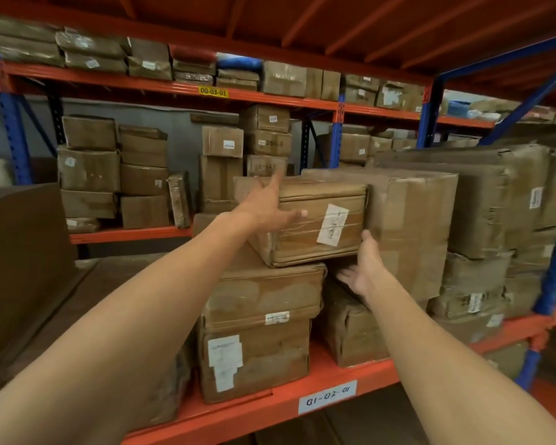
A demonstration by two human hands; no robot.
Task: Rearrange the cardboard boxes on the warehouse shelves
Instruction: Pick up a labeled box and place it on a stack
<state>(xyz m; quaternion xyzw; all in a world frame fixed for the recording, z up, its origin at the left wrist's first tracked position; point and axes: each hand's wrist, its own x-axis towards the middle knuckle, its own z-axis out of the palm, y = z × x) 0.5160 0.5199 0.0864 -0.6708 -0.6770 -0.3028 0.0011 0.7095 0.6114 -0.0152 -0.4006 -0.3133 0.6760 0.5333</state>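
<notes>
Two bare forearms reach from the bottom corners toward a stack of boxes on the nearest orange steel shelf beam [302,401], which carries a white handwritten label [327,397]. On this shelf, at the front, a tall brown cardboard box with white stickers [254,358] forms the base of the stack, and a flatter brown cardboard box with a small white label [264,293] lies on top of it. Just to the right sits a crumpled low brown box [350,329].

The right hand [365,266] is under the lower right corner of the top box, palm up, its fingers [345,273] spread open and reaching beneath; whether they touch the underside cannot be told. The thumb points up along the box's right edge.

The top tape-wrapped brown cardboard box with a tilted white label [315,220] rests on the stack, tilted slightly and overhanging to the right. The left hand [267,205] lies flat against its upper left corner, fingers loose and extended over the top, thumb across the front face, not clenched.

Right beside it stands a large brown taped carton [411,226], with more worn cartons [495,200] farther right.

Beyond, a second rack holds stacked brown boxes [116,171], and its upper orange beam bears a yellow location tag [213,91]
</notes>
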